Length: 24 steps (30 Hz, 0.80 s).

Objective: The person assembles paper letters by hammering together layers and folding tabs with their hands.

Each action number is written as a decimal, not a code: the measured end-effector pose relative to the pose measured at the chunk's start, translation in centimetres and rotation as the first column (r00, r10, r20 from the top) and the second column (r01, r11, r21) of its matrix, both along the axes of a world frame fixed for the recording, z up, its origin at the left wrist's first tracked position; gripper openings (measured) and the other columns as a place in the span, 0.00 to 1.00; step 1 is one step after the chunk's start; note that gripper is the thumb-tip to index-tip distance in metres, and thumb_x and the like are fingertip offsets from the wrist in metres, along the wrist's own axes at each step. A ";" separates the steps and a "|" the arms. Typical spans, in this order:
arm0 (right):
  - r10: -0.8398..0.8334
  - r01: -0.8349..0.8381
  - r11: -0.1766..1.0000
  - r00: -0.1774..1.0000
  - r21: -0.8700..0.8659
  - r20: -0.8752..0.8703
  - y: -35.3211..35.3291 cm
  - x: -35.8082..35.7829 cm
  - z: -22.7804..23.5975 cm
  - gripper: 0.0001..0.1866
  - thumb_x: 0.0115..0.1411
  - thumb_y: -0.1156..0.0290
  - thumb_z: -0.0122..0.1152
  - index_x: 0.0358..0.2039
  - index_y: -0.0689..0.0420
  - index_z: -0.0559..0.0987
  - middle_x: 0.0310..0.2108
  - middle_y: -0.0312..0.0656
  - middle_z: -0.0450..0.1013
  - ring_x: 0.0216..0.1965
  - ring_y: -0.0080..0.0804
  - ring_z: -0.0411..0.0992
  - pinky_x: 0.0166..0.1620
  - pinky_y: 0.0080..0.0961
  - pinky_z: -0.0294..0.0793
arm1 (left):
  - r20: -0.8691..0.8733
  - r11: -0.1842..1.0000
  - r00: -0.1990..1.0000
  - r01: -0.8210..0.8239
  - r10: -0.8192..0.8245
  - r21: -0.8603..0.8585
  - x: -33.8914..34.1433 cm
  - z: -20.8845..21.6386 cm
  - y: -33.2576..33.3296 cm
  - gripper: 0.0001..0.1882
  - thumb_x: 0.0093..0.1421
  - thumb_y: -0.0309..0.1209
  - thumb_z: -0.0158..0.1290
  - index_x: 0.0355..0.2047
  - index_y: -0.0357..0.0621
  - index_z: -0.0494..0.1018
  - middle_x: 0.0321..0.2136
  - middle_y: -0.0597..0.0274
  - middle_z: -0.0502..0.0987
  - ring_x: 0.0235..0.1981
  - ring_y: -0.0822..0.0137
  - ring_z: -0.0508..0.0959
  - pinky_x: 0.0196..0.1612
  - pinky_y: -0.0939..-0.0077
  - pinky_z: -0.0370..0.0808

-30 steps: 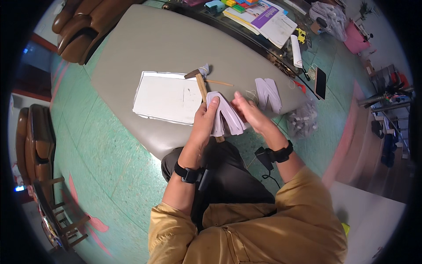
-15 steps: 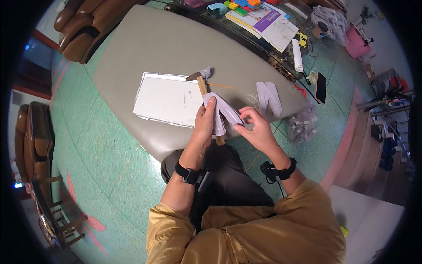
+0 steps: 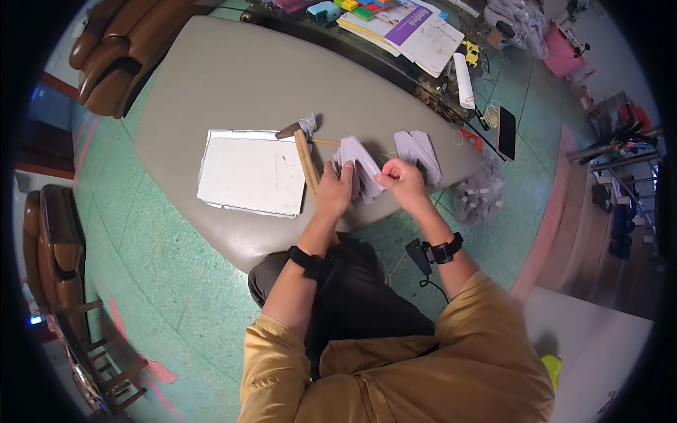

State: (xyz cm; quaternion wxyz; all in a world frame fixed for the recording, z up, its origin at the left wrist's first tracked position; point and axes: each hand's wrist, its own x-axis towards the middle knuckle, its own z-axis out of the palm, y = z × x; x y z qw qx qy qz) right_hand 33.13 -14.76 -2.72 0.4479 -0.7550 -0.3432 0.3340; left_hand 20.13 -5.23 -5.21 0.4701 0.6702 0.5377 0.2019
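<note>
A stack of pale lavender V-shaped pieces is between my hands, over the near edge of the grey padded surface. My left hand grips the left arm of the V, thumb and fingers closed on it. Thumb and fingertips of my right hand are pinched together at the right arm's edge. To the right lies a second lavender V-shaped stack. A hammer with a wooden handle rests left of my left hand, its lower end partly hidden by my wrist.
A shallow white tray lies left of the hammer. Behind are a small lavender bundle and a thin stick. A clear bag of pale pieces and a phone sit at right. Books lie at the back.
Both hands have moved forward with the lavender stack, from near my lap to farther over the padded surface. My right fingers have closed into a tighter pinch. The view has shifted slightly.
</note>
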 end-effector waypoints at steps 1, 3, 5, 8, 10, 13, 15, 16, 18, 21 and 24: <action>0.021 -0.008 0.995 0.990 0.100 -0.137 0.2 0.4 0.0 0.07 0.50 0.76 0.62 0.25 0.58 0.71 0.19 0.30 0.67 0.22 0.16 0.63 0.27 0.14 0.63 | -0.006 1.000 1.000 0.000 0.000 -0.003 -0.4 0.0 0.0 0.32 0.60 0.49 0.43 0.47 0.26 0.63 0.38 0.45 0.71 0.39 0.59 0.72 0.43 0.72 0.68; 0.018 0.037 0.981 0.959 0.189 -0.281 0.4 0.7 1.6 0.06 0.52 0.77 0.60 0.27 0.56 0.70 0.21 0.30 0.68 0.21 0.14 0.61 0.24 0.13 0.60 | 0.055 0.984 0.998 -0.033 0.024 0.175 -1.5 1.7 0.5 0.34 0.60 0.46 0.44 0.54 0.25 0.57 0.48 0.36 0.67 0.52 0.47 0.67 0.54 0.68 0.62; -0.012 0.104 0.963 0.940 0.250 -0.342 0.7 1.1 2.6 0.06 0.53 0.76 0.59 0.28 0.57 0.70 0.22 0.32 0.69 0.21 0.15 0.63 0.25 0.14 0.62 | 0.225 0.997 0.972 -0.072 0.068 0.009 -3.3 2.5 2.1 0.31 0.60 0.47 0.44 0.51 0.28 0.60 0.44 0.45 0.69 0.47 0.56 0.69 0.50 0.71 0.64; -0.042 0.154 0.955 0.915 0.253 -0.400 0.3 2.2 4.0 0.06 0.53 0.76 0.59 0.28 0.57 0.70 0.23 0.33 0.70 0.22 0.16 0.64 0.25 0.14 0.63 | 0.551 0.864 0.789 0.053 0.270 -0.500 -3.5 6.4 2.5 0.26 0.59 0.46 0.47 0.48 0.37 0.64 0.38 0.58 0.73 0.41 0.67 0.72 0.46 0.72 0.67; -0.018 0.143 0.954 0.905 0.263 -0.425 0.4 1.9 4.7 0.05 0.53 0.76 0.59 0.28 0.58 0.70 0.23 0.34 0.70 0.22 0.16 0.65 0.26 0.14 0.64 | 0.623 0.786 0.735 0.205 0.270 -0.583 -4.8 7.3 2.9 0.25 0.58 0.46 0.47 0.47 0.38 0.65 0.38 0.58 0.73 0.42 0.67 0.72 0.46 0.72 0.67; 0.133 0.015 0.951 0.881 0.308 -0.454 0.8 0.5 5.5 0.06 0.53 0.76 0.59 0.30 0.60 0.71 0.25 0.35 0.71 0.24 0.16 0.66 0.26 0.14 0.64 | 0.646 0.779 0.743 0.300 0.172 -0.551 -5.5 8.8 2.4 0.25 0.58 0.47 0.47 0.45 0.38 0.67 0.37 0.58 0.74 0.40 0.67 0.73 0.45 0.70 0.69; 0.201 -0.115 0.963 0.911 0.245 -0.360 1.1 -0.5 6.3 0.07 0.54 0.76 0.59 0.32 0.61 0.72 0.27 0.35 0.72 0.26 0.15 0.67 0.27 0.13 0.65 | 0.671 0.783 0.729 0.336 0.135 -0.523 -5.8 9.2 2.1 0.23 0.58 0.46 0.47 0.44 0.38 0.68 0.36 0.58 0.75 0.39 0.67 0.74 0.43 0.70 0.70; 0.202 -0.118 0.963 0.911 0.244 -0.358 1.1 -1.0 6.6 0.07 0.54 0.76 0.59 0.32 0.61 0.72 0.27 0.35 0.72 0.26 0.15 0.67 0.27 0.13 0.65 | 0.692 0.785 0.715 0.372 0.098 -0.495 -5.9 9.3 1.9 0.22 0.58 0.45 0.48 0.42 0.38 0.69 0.35 0.59 0.76 0.37 0.68 0.75 0.42 0.70 0.71; 0.295 -0.220 0.948 0.881 0.231 -0.370 1.4 -2.1 7.1 0.07 0.54 0.76 0.59 0.34 0.61 0.73 0.27 0.35 0.72 0.27 0.15 0.68 0.28 0.13 0.66 | 0.704 0.793 0.704 0.375 0.094 -0.481 -6.3 9.2 1.7 0.16 0.59 0.39 0.48 0.39 0.38 0.71 0.30 0.60 0.77 0.32 0.69 0.76 0.37 0.72 0.73; 0.316 -0.251 0.944 0.875 0.216 -0.367 1.1 -3.3 7.5 0.07 0.55 0.74 0.58 0.34 0.61 0.74 0.27 0.34 0.72 0.27 0.15 0.67 0.28 0.14 0.66 | 0.698 0.784 0.698 0.340 0.160 -0.520 -7.5 9.4 1.0 0.08 0.59 0.28 0.48 0.33 0.37 0.73 0.26 0.60 0.77 0.27 0.71 0.77 0.33 0.79 0.74; 0.304 -0.239 0.949 0.869 0.207 -0.390 0.4 -4.2 7.6 0.07 0.56 0.72 0.57 0.33 0.62 0.75 0.26 0.33 0.72 0.26 0.16 0.67 0.28 0.13 0.66 | 0.694 0.775 0.702 0.346 0.160 -0.529 -8.4 10.2 0.3 0.08 0.59 0.29 0.49 0.33 0.36 0.73 0.26 0.59 0.77 0.27 0.71 0.77 0.33 0.79 0.74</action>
